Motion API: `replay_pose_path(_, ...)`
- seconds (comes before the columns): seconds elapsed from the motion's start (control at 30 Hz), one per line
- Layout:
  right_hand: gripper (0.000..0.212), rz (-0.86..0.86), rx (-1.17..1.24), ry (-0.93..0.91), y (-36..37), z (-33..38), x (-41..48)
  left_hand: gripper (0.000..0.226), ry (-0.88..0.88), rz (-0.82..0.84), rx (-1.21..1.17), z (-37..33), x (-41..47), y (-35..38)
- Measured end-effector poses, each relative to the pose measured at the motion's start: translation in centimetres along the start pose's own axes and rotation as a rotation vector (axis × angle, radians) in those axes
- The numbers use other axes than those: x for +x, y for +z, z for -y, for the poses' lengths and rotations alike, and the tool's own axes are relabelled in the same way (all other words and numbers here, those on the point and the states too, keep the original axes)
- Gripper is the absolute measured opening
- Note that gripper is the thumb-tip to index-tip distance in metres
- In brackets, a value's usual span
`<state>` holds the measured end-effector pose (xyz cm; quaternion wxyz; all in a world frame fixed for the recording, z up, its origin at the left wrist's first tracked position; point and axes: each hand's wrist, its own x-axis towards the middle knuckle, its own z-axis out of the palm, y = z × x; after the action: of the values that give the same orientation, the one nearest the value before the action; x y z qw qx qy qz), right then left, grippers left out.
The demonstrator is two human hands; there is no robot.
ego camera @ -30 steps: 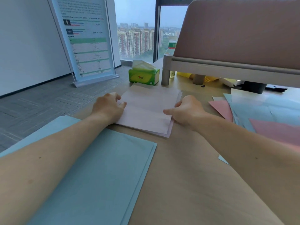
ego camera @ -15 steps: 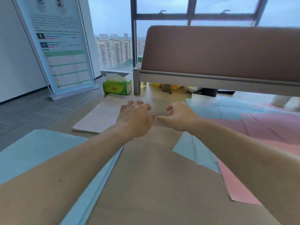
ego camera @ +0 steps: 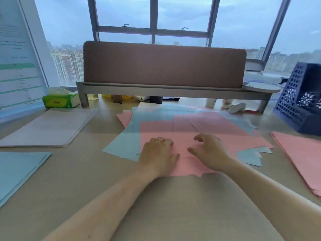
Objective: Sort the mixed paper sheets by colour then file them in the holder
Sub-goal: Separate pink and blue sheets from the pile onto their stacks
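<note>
A mixed pile of pink and blue sheets lies spread across the middle of the desk. My left hand rests flat on the top pink sheet at its left part. My right hand hovers or rests just right of it, fingers loosely bent, holding nothing. Sorted stacks lie around: a pale lilac stack at the left, a blue stack at the near left, a pink stack at the right. The dark blue mesh holder stands at the far right.
A brown partition screen on a grey frame crosses the back of the desk. A green tissue box sits at the back left beside a standing poster board. Bare desk surface stretches in front of the pile.
Both hands left the lilac stack at the left and moved right onto the mixed pile. The view swung right, bringing the holder and the pink stack into sight.
</note>
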<state>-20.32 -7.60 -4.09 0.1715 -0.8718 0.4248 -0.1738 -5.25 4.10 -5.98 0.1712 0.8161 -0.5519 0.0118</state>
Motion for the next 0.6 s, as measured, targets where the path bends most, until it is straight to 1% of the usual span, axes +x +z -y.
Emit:
replay_pose_path(0.1, 0.050, -0.003, -0.033, -0.070, 0.3, -1.9, -0.7, 0.053, 0.000, -0.014, 0.014, -0.6, 1.3, 0.4)
replay_pose_path(0.17, 0.046, -0.065, -0.033, -0.128, 0.2, -2.9, -0.6, 0.057, 0.018, 0.000, -0.026, -0.9, 2.2, 0.5)
replay_pose_path(0.23, 0.045, -0.120, -0.030, -0.142, -0.3, -4.1, -0.2, 0.062, 0.070, 0.023, -0.069, -1.3, 2.8, 0.8)
replay_pose_path(0.33, 0.056, -0.120, -0.049, -0.068, -0.8, -6.6, 0.4, 0.076, 0.143, 0.045, -0.058, -1.4, 2.7, 1.4)
replay_pose_path(0.47, 0.082, -0.079, -0.085, 0.014, -0.4, -8.3, 1.0, 0.105, 0.175, 0.098, 0.005, -1.4, 2.6, 1.6)
replay_pose_path(0.53, 0.084, -0.082, -0.080, 0.024, -0.4, -8.1, 1.2, 0.109, 0.172, 0.107, -0.025, -1.3, 2.7, 1.4)
replay_pose_path(0.6, 0.081, -0.106, -0.073, 0.021, -0.4, -7.8, 1.1, 0.109, 0.159, 0.104, -0.062, -1.3, 2.6, 1.1)
